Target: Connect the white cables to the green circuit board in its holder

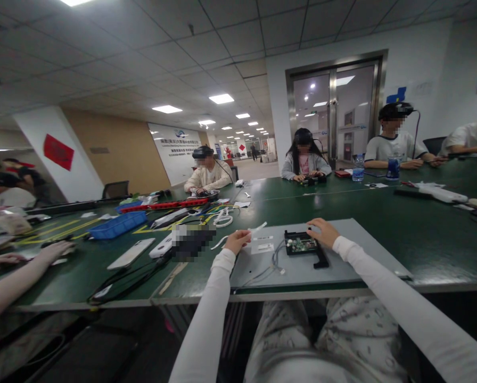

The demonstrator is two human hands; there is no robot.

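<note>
My left hand (238, 242) is closed in a pinch on a thin whitish strip (259, 229), which points up and to the right. Just right of it lies a black plastic housing (321, 259) with a green circuit board (302, 244) inside. My right hand (323, 233) grips the housing at its upper right corner, fingers curled over the edge. Thin grey cables (276, 258) run from the housing's left side and end in a small white connector. Under all this is a grey panel (354, 266), with white labels (265, 247) near my left hand.
Left of the panel are a white phone (131, 254), a white power strip (162, 246), black cables (122, 284) and a blue tray (118, 225). A co-worker's arm (26, 271) reaches in from the left. Others sit across the green table (366, 205), where a water bottle (358, 169) stands.
</note>
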